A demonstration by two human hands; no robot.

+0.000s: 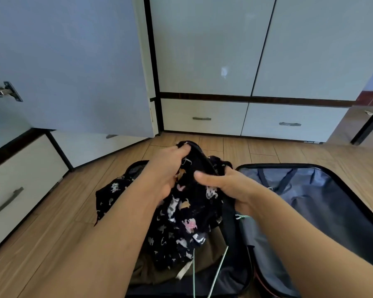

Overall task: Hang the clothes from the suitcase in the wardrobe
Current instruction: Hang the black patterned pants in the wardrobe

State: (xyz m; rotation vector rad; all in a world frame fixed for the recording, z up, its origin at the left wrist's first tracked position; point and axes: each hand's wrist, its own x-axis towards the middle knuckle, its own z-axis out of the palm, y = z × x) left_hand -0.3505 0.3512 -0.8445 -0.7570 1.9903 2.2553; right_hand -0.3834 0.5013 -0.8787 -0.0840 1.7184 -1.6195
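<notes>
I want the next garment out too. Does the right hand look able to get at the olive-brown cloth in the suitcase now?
Probably not yet: the right hand grips the black patterned garment, which lies over much of the olive-brown cloth.

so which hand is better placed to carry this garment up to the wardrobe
Left, probably. The left hand grips the black animal-print garment at its top edge, nearest the open white wardrobe door; the right hand holds lower.

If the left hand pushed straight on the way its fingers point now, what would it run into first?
The left hand grips the black patterned garment and points up-frame, towards the wardrobe. Going straight on, it would probably pass over bare wooden floor and first meet the white drawer front, though depth is hard to judge.
</notes>
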